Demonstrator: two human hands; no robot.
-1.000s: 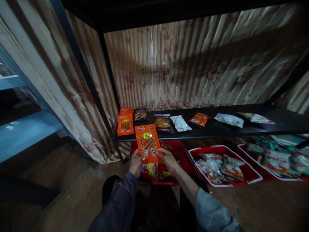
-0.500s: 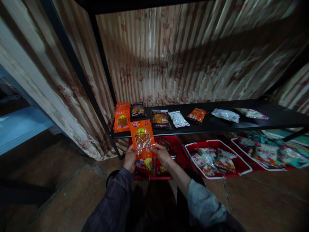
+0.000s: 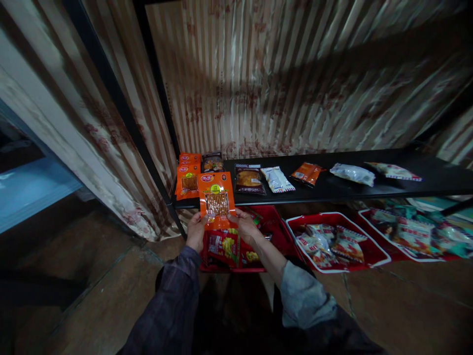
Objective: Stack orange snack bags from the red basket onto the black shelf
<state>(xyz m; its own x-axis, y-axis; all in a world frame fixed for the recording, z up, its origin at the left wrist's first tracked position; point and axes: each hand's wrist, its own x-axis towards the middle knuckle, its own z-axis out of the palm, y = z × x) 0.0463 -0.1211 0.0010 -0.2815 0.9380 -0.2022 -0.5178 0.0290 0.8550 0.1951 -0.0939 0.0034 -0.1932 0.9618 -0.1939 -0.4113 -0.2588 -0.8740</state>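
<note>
An orange snack packet (image 3: 217, 199) with a clear window showing thin brown sticks is held upright between my two hands. My left hand (image 3: 195, 230) pinches its lower left corner, and my right hand (image 3: 245, 226) grips the lower right one. The packet's top overlaps the front edge of the black shelf (image 3: 314, 195) in view; whether it touches the shelf I cannot tell. Just behind and left, matching orange packets (image 3: 188, 182) lie on the shelf, with a dark snack packet (image 3: 213, 161) beside them. Beneath my hands is a red basket (image 3: 275, 229) holding red and yellow packets (image 3: 224, 246).
Along the shelf lie a brown bread packet (image 3: 250, 180), a white packet (image 3: 278, 179), an orange-red packet (image 3: 307, 172) and more white packets. Two baskets (image 3: 332, 270) of snacks stand on the floor to the right. A black shelf post (image 3: 158, 93) rises at left, before a curtain.
Both hands have carried the orange packet slightly up and forward, toward the shelf. The red and yellow packets in the basket show more. The view has shifted a little.
</note>
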